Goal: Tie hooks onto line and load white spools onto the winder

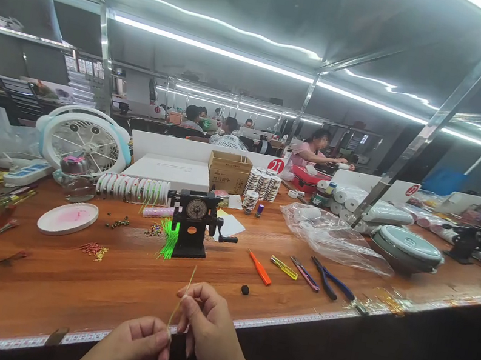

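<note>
My left hand (139, 344) and my right hand (208, 331) are close together at the front edge of the bench. Between them runs a thin yellowish strand (191, 280), pinched low by my left fingers and higher up by my right thumb and forefinger. Its free tip points upward above my right fingertips. Beyond the hands stands a black hand-cranked winder (190, 239) with a round dial. A row of white spools (135, 189) sits on its shaft to the left. Bright green strips (168, 238) lie beside its base.
An orange-handled tool (259, 268), a yellow tool (283, 267), thread snips (305, 274) and blue-handled pliers (332, 279) lie to the right. A white dish (68, 219) and small red and yellow pieces (94, 250) lie left. A fan (84, 145) stands behind. A co-worker (311, 155) sits across.
</note>
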### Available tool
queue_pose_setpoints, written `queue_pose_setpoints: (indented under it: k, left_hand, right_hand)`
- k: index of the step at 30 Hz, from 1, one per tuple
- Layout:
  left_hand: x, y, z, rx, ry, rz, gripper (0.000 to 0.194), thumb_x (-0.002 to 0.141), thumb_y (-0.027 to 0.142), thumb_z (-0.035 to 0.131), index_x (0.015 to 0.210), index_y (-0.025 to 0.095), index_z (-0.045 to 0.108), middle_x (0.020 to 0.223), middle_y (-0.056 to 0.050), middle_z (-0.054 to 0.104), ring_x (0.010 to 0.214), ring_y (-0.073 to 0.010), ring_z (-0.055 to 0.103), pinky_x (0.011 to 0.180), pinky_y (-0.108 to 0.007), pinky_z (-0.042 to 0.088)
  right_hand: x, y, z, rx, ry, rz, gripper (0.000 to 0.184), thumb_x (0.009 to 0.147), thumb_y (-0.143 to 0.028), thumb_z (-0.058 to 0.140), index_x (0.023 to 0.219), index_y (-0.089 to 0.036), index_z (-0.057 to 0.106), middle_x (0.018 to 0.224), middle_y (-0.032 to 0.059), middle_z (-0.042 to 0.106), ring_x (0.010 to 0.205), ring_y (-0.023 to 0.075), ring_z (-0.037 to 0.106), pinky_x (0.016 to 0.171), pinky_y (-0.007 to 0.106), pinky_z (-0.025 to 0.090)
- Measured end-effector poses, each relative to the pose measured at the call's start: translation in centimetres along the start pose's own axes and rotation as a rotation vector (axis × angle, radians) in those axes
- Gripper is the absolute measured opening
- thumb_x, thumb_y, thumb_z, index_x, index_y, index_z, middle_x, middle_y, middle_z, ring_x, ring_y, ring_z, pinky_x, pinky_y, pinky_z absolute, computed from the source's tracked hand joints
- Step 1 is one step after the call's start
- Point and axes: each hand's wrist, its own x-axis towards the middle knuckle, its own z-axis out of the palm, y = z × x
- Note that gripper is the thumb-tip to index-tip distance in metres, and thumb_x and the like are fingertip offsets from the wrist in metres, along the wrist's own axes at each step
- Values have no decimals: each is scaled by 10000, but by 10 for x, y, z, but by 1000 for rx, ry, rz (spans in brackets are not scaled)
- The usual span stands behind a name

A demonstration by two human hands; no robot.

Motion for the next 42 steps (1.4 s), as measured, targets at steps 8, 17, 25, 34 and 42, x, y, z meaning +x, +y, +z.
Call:
queue_pose_setpoints:
  k: [8,17,25,34,42]
  left_hand:
    - [10,16,14,-265,271,128,65,699,86,681,760,104,693,661,-19,600,514,-65,513,479,-141,466]
    - [12,12,34,-516,178,61,150,769,101,608,623,105,640,540,20,489,406,-38,414,409,-151,444]
    - [10,5,31,-615,-121,-49,293,595,243,803,479,143,553,398,71,322,355,-14,315,396,-121,410]
    - [11,4,29,-600,-91,-49,300,585,217,801,468,148,534,393,68,340,357,-21,361,412,-130,429]
    - [8,5,34,-588,-57,-51,286,577,170,792,466,146,530,400,63,361,356,-23,371,380,-115,413]
  right_hand:
    - [-3,-24,-6,403,-12,60,340,674,-390,709,701,-177,446,452,-123,346,343,3,185,316,132,129]
    - [-15,-24,7,241,-42,-182,309,745,-423,651,686,-167,489,503,-47,516,409,59,435,441,193,369]
    - [-19,-16,17,250,-38,-146,390,746,-523,627,715,-183,438,552,0,613,377,103,557,413,220,449]
    - [-19,-16,19,259,-36,-170,387,750,-519,624,712,-191,423,563,7,626,389,122,583,390,220,447]
    - [-19,-12,16,138,51,-151,390,740,-541,612,699,-188,452,582,10,619,481,132,608,461,233,468]
